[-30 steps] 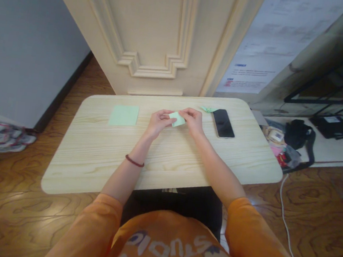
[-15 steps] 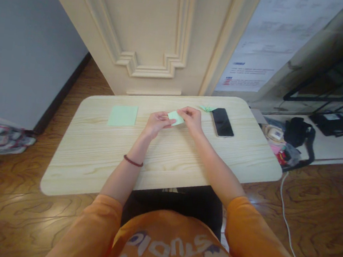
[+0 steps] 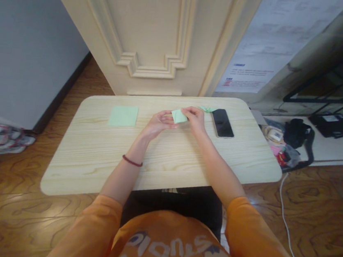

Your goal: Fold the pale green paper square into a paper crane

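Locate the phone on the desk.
The black smartphone lies toward the right of the wooden desk in the head view, just right of the right hand, with a folded green paper piece at its upper left.

A smartphone [image 3: 223, 123] is lying on the pale wooden table [image 3: 77, 167], and a white cable [image 3: 283, 223] is trailing across the floor [image 3: 316, 244] at lower right.

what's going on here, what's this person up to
A person at a light wood table holds a small folded piece of pale green paper between their left hand and right hand. A flat green paper square lies to the left, and a folded green paper piece sits just past the right hand, beside a black smartphone.
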`<state>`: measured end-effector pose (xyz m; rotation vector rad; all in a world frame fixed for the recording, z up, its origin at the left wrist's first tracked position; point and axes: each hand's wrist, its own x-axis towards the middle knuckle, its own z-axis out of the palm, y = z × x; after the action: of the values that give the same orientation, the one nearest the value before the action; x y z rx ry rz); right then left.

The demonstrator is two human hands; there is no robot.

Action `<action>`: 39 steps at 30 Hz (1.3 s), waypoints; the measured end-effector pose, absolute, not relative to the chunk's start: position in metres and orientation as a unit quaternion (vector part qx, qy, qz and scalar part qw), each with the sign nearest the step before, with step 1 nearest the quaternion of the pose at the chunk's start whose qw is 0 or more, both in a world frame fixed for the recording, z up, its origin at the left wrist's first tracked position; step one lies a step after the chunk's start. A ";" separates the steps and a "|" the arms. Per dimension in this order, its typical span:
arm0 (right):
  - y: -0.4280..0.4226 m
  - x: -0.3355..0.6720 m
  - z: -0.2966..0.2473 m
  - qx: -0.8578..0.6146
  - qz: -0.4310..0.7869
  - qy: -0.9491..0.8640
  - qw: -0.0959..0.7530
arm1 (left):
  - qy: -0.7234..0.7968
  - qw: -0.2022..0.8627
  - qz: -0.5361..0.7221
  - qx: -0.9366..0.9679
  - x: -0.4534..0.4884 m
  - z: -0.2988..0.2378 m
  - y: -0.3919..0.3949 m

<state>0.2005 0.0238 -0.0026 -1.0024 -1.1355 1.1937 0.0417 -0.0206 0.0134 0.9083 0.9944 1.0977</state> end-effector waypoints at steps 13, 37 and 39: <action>0.018 0.194 0.000 -0.423 0.539 -0.513 0.517 | 0.488 0.609 0.518 0.351 0.049 0.007 -0.017; 0.023 0.196 -0.004 -0.467 0.519 -0.432 0.571 | 0.434 0.649 0.498 0.378 0.044 0.004 -0.015; 0.023 0.196 -0.003 -0.463 0.522 -0.431 0.572 | 0.422 0.657 0.493 0.384 0.043 0.005 -0.015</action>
<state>0.1963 0.0231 -0.0027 -1.0860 -1.0117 1.2233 0.0431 -0.0150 0.0051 0.8698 0.9560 1.1164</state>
